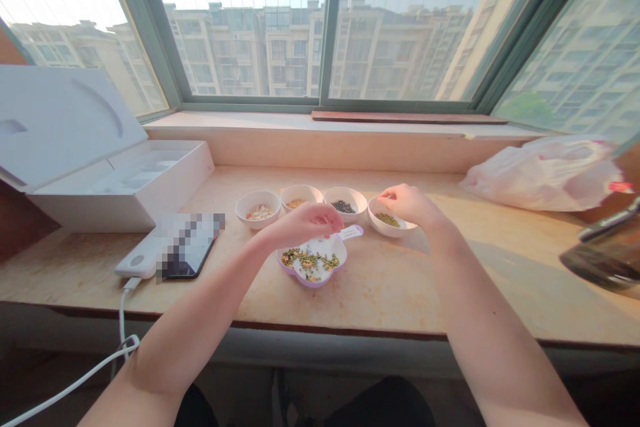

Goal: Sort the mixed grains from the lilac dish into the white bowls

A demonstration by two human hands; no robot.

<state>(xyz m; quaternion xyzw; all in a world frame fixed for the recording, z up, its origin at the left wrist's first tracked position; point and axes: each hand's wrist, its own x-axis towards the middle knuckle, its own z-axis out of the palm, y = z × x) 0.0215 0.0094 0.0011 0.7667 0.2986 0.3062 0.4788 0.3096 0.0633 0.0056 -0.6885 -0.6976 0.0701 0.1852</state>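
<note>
Left hand [305,221], fingertips bunched together, above a purple-rimmed white dish [310,284] of mixed beans; right hand [407,203], fingertips pinched, over a small white bowl [384,231] of green beans.

The counter [450,280] is smooth, pale stone with a soft sheen. The small bowls [241,207] look glossy white ceramic. The box [120,203] is matt white card; the bag [540,173], thin crinkled plastic.

Purple-rimmed white dish [310,283] of mixed beans on counter [400,287], small white bowl [383,231] of green beans just behind
</note>
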